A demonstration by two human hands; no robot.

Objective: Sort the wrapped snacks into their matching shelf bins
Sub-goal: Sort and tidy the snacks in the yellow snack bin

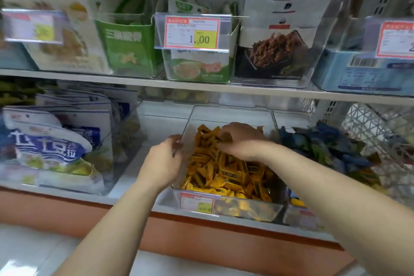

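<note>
Gripping the clear bin (pixel 167 199) by its left wall, left hand (pixel 163 159); right hand (pixel 242 141) curled down on yellow wrapped snacks (pixel 224 175) filling it, grasp unclear. Blue-wrapped snacks (pixel 324 148) just right, white-blue bags (pixel 51 148) left, upper shelf (pixel 201 87) overhanging

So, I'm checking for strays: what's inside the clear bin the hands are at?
The clear bin holds only yellow wrapped snacks as far as visible. The right hand covers the back of the pile, and lower layers are hidden. The left hand grips its left wall.
</note>
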